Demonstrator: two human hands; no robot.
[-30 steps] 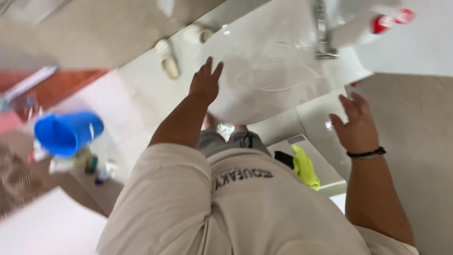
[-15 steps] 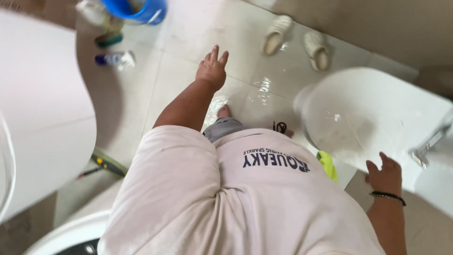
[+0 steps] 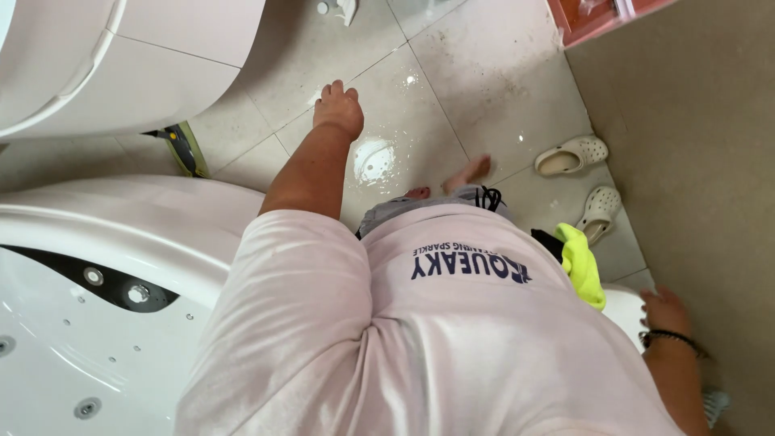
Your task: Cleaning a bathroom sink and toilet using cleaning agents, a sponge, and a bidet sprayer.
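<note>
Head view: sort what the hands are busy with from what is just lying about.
With the hands:
- left hand, open, empty, above the wet floor tiles
- right hand at a white rim
- yellow-green cloth at the waist

Lying about:
- cream clogs
- white jetted tub
- pink cabinet

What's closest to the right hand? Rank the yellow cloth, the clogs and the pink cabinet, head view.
1. Yellow cloth, just left of the right hand.
2. Clogs, on the floor ahead.
3. Pink cabinet, at the top edge.
</note>
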